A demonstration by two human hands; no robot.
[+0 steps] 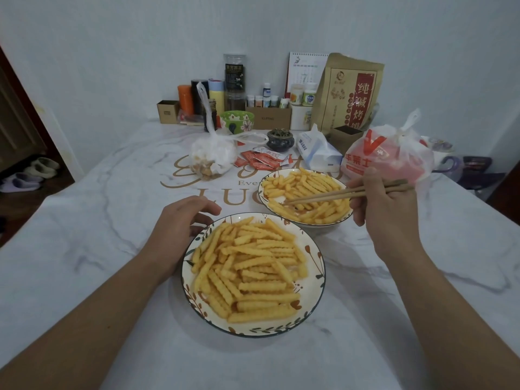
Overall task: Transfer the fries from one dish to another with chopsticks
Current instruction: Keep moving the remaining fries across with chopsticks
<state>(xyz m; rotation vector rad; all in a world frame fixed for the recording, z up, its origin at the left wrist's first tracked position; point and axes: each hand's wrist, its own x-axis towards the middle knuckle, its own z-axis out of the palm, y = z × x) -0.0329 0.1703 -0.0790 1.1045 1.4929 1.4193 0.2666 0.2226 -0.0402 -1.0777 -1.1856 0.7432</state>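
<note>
Right hand (pixel 384 198): fingers curled round the chopsticks (pixel 349 191), right of the far dish.
Chopsticks: plain wood, slender; long axis runs right to left, tips down among the far fries (pixel 306 192); whether they pinch one cannot be told.
Far dish (pixel 263 201): glazed white, leaf-patterned rim; a thinner layer of fries.
Near dish (pixel 313 246): same pattern, heaped with crinkle-cut fries (pixel 253 266), ridged, stiff, pale yellow; lies near and left of the tips.
Left hand (pixel 187 218): relaxed, holding nothing, just beside the near dish's far-left rim.
Table (pixel 84 249): marbled white cover.
</note>
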